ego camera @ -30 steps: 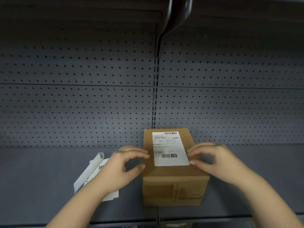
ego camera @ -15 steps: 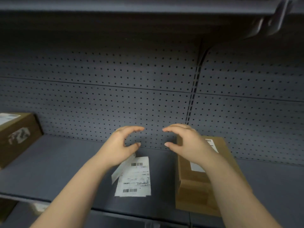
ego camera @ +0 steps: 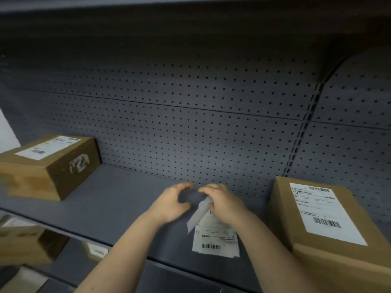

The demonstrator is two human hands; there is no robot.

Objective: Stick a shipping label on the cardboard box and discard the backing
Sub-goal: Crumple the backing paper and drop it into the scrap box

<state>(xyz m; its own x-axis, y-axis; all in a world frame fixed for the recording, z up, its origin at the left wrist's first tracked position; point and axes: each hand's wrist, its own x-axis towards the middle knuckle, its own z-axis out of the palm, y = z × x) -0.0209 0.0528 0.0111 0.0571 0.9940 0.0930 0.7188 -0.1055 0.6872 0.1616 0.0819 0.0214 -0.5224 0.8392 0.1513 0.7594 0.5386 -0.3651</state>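
Observation:
A cardboard box (ego camera: 281,210) stands at the right of the shelf, with a white shipping label (ego camera: 321,210) stuck flat on its top. Left of it, white label sheets (ego camera: 215,237) with barcodes lie on the shelf, and a curled white backing strip (ego camera: 197,216) lies across their upper left corner. My left hand (ego camera: 171,205) hovers just left of the strip, fingers curved and apart, holding nothing. My right hand (ego camera: 224,205) is over the top of the sheets, its fingers at the strip's upper end. Motion blur hides whether it grips the strip.
A second labelled cardboard box (ego camera: 48,166) sits at the left end of the grey shelf (ego camera: 118,199). A perforated back panel (ego camera: 190,134) closes the rear. Below the shelf's front edge, more boxes (ego camera: 23,244) show on a lower level.
Both hands left the box and came down to the loose sheets on its left. The view swung left, so the box is now at the right and a second box shows at left.

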